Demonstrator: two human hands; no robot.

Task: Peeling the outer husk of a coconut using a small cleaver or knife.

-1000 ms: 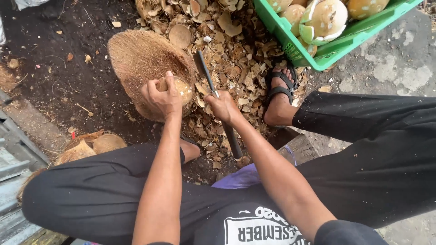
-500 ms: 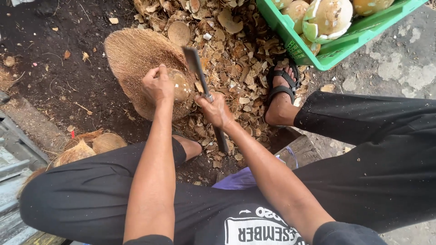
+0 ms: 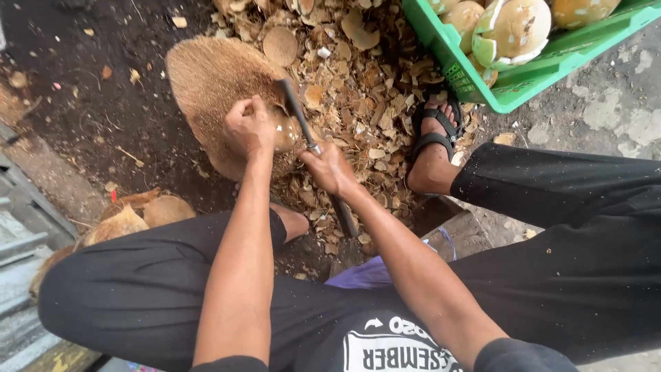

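While the hard, rounded coconut (image 3: 286,132) is pinned on the fibrous chopping block (image 3: 213,83) by the closed left hand (image 3: 249,127), the heavy knife (image 3: 303,134) is gripped at its handle by the right hand (image 3: 329,167).

Dark soil ground (image 3: 89,103), husk scrap heap (image 3: 372,89), cracked concrete (image 3: 620,103), green crate (image 3: 509,89) upper right.

Left hand (image 3: 249,126) curled palm-down, arm extended; right hand (image 3: 330,167) fisted, forearm angled inward.
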